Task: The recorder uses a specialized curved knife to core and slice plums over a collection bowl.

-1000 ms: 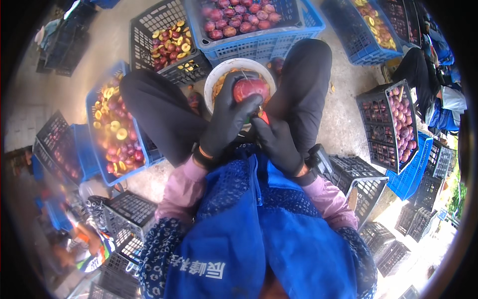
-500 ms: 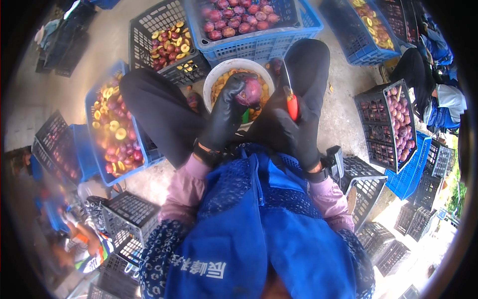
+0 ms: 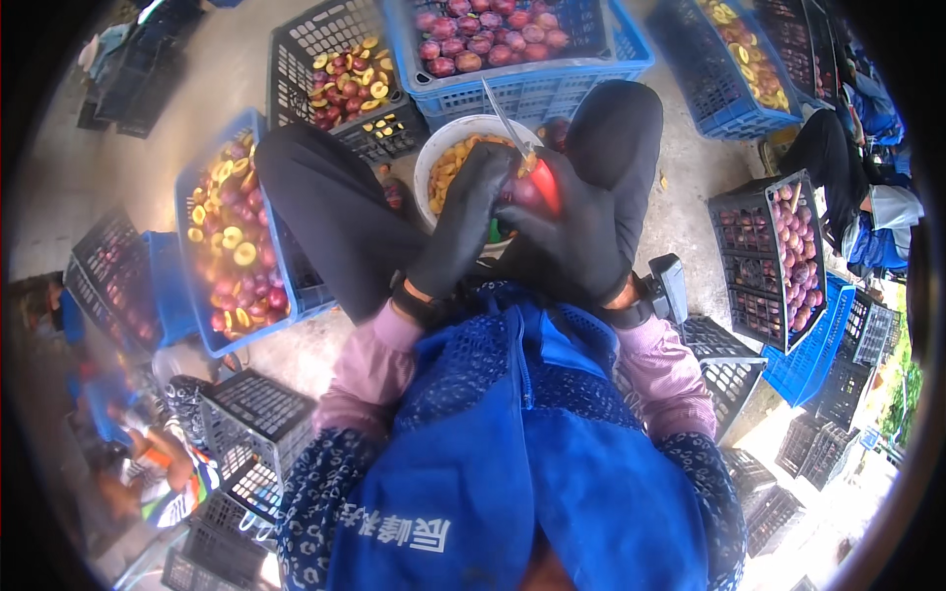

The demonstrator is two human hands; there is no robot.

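Over a white bucket (image 3: 425, 175) between my knees, my two black-gloved hands have come together. My left hand (image 3: 471, 202) is closed around a dark red plum (image 3: 522, 193), which the fingers partly cover. Gripped in my right hand (image 3: 583, 229) is a knife with a red handle (image 3: 545, 187). Its narrow blade (image 3: 505, 114) points up and to the left, and its base lies against or just over the plum; I cannot tell whether it cuts in. Orange-yellow fruit pieces (image 3: 452, 163) lie in the bucket, and something green shows below the plum.
Whole plums (image 3: 493, 37) fill a blue crate (image 3: 537, 82) ahead. Cut plum halves lie in a black crate (image 3: 377, 138) ahead-left and a blue crate (image 3: 185, 246) at left. At right stands a black crate of plums (image 3: 731, 258). Other people sit at the far right and lower left.
My right hand has moved left with the knife to meet the plum. The blade now tilts up-left over the bucket. My left hand has shifted slightly right, the plum with it.
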